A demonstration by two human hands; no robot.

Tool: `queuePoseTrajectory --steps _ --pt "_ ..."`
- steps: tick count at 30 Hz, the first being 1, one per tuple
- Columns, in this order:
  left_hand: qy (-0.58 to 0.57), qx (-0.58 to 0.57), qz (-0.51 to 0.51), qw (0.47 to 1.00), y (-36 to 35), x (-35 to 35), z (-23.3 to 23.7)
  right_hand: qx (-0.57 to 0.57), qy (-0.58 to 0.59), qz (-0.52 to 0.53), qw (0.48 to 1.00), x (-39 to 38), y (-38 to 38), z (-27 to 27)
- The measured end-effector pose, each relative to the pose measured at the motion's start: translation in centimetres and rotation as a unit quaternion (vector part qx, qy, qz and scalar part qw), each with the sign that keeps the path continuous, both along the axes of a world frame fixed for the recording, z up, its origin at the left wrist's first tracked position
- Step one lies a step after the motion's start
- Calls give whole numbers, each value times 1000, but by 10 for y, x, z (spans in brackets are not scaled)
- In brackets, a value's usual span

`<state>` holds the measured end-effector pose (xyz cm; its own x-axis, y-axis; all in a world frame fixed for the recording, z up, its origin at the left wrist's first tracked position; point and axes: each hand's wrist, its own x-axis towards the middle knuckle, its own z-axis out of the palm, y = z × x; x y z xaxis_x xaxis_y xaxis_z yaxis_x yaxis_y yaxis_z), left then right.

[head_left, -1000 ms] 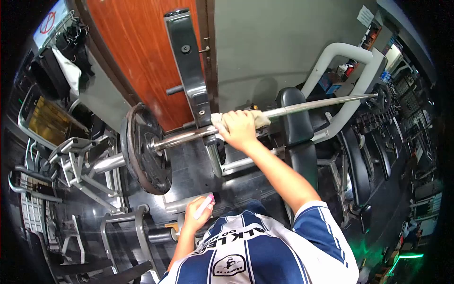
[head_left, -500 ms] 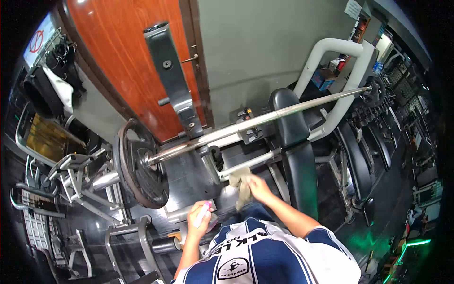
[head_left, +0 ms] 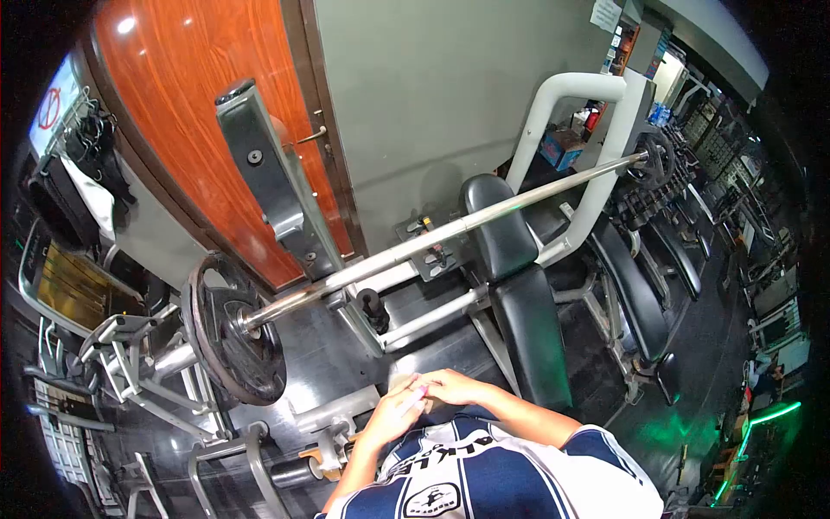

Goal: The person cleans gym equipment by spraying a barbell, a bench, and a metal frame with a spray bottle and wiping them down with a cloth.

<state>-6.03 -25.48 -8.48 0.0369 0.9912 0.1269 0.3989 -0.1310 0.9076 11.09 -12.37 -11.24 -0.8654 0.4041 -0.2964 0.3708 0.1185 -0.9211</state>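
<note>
My left hand [head_left: 391, 417] is closed around a small spray bottle with a white and pink top [head_left: 418, 396]. Its lower part is hidden by the hand. Against it, my right hand [head_left: 456, 387] has its fingers bent over the bottle top, so the two hands meet in front of my chest. A beige cloth [head_left: 399, 379] shows only as a pale bit beside the fingers; most of it is covered. Beyond the hands, a barbell bar [head_left: 406, 259] runs across a rack, with a black weight plate [head_left: 232, 333] on its left end.
A black padded bench [head_left: 529, 333] stands to the right of my hands, under the bar. The rack's grey upright [head_left: 268, 164] rises at the left before a wooden door [head_left: 190, 112]. More benches [head_left: 629, 298] stand at the right, and metal frames [head_left: 229, 454] at the lower left.
My right hand has moved left and down with the cloth, to my left hand. My left hand has shifted right, and the hands now touch. The view has turned slightly.
</note>
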Motion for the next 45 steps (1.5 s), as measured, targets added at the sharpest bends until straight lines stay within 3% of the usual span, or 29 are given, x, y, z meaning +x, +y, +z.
queuePoseTrajectory --steps 1,3,4,7,11,14,16,18,19,21,22,23,25,26,27,30,33,34,35,37,38,39,41,42,43,45 --pt "3 0 1 1000 0 1 -1 0 3 1 1000 2 2 5" --pt "-33 -186 39 981 2 4 11 2 1 -9 1000 7 6 16" --pt "-23 -138 36 990 3 6 7 6 -11 -15 1000 10 4 22" --pt "30 -160 50 985 6 24 16 71 -39 -51 995 34 2 11" --pt "28 -160 169 972 1 54 13 67 -47 -64 995 79 13 21" --pt "16 -152 217 964 -1 71 -10 173 -2 -41 984 110 11 19" --pt "19 -160 231 960 2 85 -19 114 5 9 993 117 6 42" --pt "48 -26 252 966 13 108 -19 52 38 49 997 119 -4 45" --pt "49 -30 258 964 15 121 -17 68 95 54 992 118 -11 44" --pt "17 5 270 963 20 148 -5 170 81 48 981 117 -24 47" --pt "-107 -75 297 946 21 161 -6 175 105 -6 979 118 -31 44" --pt "-105 -75 303 944 20 169 -5 172 109 0 979 123 -30 37" --pt "-159 -63 298 939 18 184 0 154 132 -18 979 131 -27 25" --pt "-39 -78 278 957 13 188 8 121 117 -4 986 136 -24 38" --pt "-39 -79 284 955 9 194 9 119 118 2 986 141 -25 37" --pt "-129 -54 277 951 1 209 10 33 158 -24 987 151 -31 29" --pt "-30 -37 240 970 -6 219 9 48 182 -46 981 157 -37 26" --pt "-68 -80 211 972 -10 216 5 65 144 -36 987 162 -37 27" --pt "-17 -74 202 976 -10 215 23 61 145 -32 987 164 -36 30" --pt "-147 -133 210 957 -9 214 55 -65 161 -25 985 169 -34 35" --pt "-95 -79 230 965 -12 204 33 -105 180 -64 976 169 -35 23" --pt "-65 -72 251 963 -10 196 43 -117 152 -72 979 172 -32 33" --pt "-183 -36 307 933 -2 184 60 -112 215 -77 967 177 -23 28" --pt "-128 -11 318 939 -1 175 65 -127 212 -83 965 182 -16 26" --pt "-72 15 326 943 2 167 71 -72 187 -95 975 186 -10 30" --pt "-94 43 350 931 12 169 98 -138 211 -110 961 192 1 38"
